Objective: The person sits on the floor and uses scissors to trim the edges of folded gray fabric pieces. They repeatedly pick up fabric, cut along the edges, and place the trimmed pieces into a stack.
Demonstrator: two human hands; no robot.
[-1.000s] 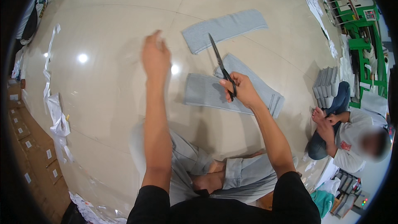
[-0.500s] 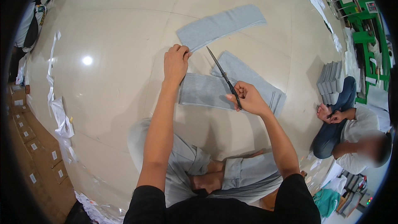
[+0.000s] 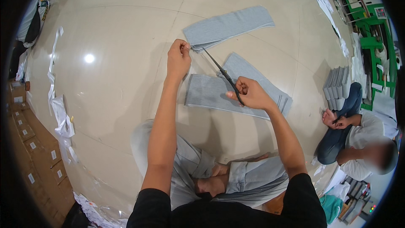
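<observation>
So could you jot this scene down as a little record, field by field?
Left hand: at the left end of a grey cloth, exact grip unclear
Right hand: holds black scissors, tips toward that end
Below scissors: two overlapping grey cloths
Floor: shiny, beige
Right side: seated person beside stacked grey cloths
Left side: brown cartons

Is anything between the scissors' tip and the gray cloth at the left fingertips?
Nothing visible: the scissors in the right hand end near the gray cloth, with the left hand left of their tip.
</observation>
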